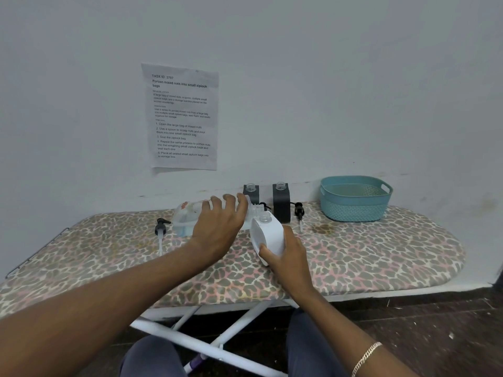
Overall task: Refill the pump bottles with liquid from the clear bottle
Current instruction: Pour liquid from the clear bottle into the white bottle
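My left hand (217, 227) grips the clear bottle (187, 216), tipped on its side with its neck pointing right over the open mouth of a white pump bottle (268, 235). My right hand (288, 257) holds that white bottle near its base, tilted a little to the left. Two dark grey pump bottles stand uncapped against the wall, one (251, 193) partly hidden behind my left hand, the other (281, 202) to its right. A black pump head (161, 229) with its tube lies at the left. Another pump head (298, 210) lies beside the right grey bottle.
Everything rests on an ironing board with a leopard-print cover (367, 257); a brown stain (324, 229) marks it. A teal plastic basket (355, 198) stands at the back right. A printed sheet (183, 117) hangs on the wall. The board's white legs (217, 336) cross below.
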